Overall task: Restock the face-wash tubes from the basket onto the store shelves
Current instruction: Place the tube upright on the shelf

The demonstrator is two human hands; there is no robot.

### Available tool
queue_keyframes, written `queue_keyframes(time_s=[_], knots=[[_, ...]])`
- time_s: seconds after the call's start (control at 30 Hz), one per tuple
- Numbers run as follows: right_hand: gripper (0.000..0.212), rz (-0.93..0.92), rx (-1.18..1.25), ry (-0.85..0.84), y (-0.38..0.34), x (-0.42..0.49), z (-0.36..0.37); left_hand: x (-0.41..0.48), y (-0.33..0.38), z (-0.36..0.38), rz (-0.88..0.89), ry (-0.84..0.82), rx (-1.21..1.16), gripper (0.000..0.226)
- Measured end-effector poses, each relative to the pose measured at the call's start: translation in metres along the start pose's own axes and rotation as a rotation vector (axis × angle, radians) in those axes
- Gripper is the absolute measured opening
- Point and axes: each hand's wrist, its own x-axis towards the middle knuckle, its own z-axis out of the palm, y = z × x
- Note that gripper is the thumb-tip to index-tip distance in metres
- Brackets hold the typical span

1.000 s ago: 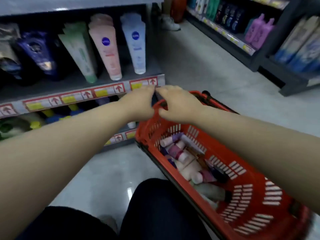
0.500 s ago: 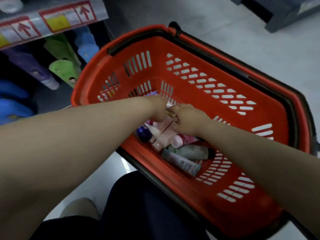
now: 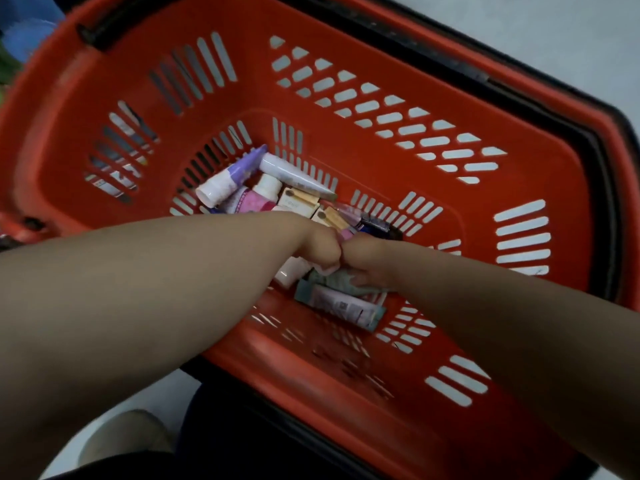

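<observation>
Deep inside the basket (image 3: 249,98), toward its near wall, left grip (image 3: 320,249) and right grip (image 3: 369,259) curl among the tubes (image 3: 341,306). Whether either holds one I cannot tell. Most tubes seemingly remain to shelve.

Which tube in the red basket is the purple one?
The purple tube with the white cap, lying at the far end of the basket, beside a long white tube. Its neighbours are white or pink.
</observation>
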Motion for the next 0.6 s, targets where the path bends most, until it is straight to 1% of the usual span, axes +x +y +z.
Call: queue_keyframes(time_s=[0.07,0.13,0.17,0.23,0.27,0.37,0.4,0.5,0.6], knots=[[0.011,0.043,0.076,0.011,0.000,0.005,0.006,0.003,-0.002,0.001,-0.029,0.008,-0.098,0.018],[0.018,0.063,0.162,0.067,0.001,0.010,0.007,0.002,-0.003,0.000,-0.050,0.005,-0.227,0.018],[0.019,0.069,0.197,0.090,0.001,0.011,0.006,0.002,-0.005,0.000,-0.064,-0.008,-0.285,0.025],[0.014,0.078,0.222,0.095,0.003,0.011,0.004,0.002,-0.006,0.000,-0.085,-0.037,-0.397,0.040],[0.012,0.088,0.231,0.097,0.003,0.011,0.003,0.004,-0.008,0.001,-0.097,-0.059,-0.463,0.039],[0.019,0.098,0.301,0.069,0.001,0.010,0.005,0.003,-0.010,0.001,-0.107,-0.091,-0.627,0.016],[0.021,0.100,0.328,0.054,0.000,0.011,0.004,0.003,-0.010,0.001,-0.113,-0.095,-0.674,0.013],[0.026,0.103,0.338,0.040,-0.005,0.009,0.001,0.000,-0.008,-0.001,-0.122,-0.090,-0.767,0.016],[0.029,0.092,0.448,0.004,-0.015,0.001,-0.005,-0.003,-0.010,-0.011,-0.154,-0.035,-0.874,0.022]])
